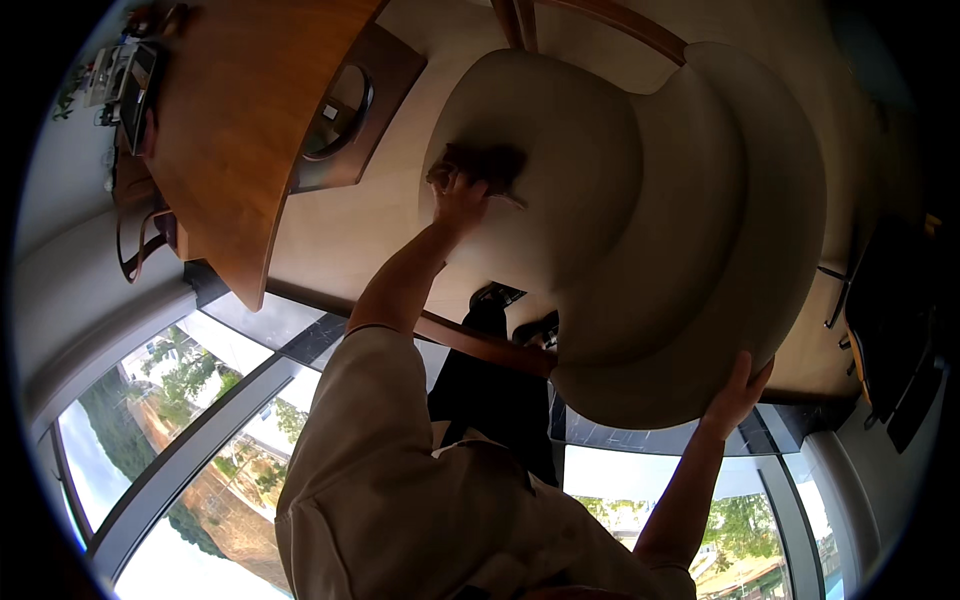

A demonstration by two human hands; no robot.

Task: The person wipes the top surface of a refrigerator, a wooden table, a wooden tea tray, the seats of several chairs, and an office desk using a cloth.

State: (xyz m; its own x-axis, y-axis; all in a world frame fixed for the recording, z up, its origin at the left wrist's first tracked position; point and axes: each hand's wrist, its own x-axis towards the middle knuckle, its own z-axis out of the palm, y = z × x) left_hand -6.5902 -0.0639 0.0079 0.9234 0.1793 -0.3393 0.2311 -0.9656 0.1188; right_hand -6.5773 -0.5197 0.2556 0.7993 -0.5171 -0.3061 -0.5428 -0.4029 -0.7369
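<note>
An upholstered armchair with a grey-beige seat (570,142) and a curved, padded backrest (784,187) stands before me. On the seat, my left hand (461,201) presses a crumpled dark brown cloth (495,161), its fingers over the near side of it. My right hand (727,405) holds the outer edge of the backrest at the lower right; some of its fingers are hidden behind the padding. Wooden armrests run along the chair, one (480,345) near my legs and another (622,22) on the far side.
A wooden table (232,112) reaches in from the left, with a laptop (139,97) at its far end. Its dark base panel (397,97) has a round opening. A black office chair (885,315) stands at the right. Large windows (225,465) lie behind me. My shoes (536,326) are beside the armchair.
</note>
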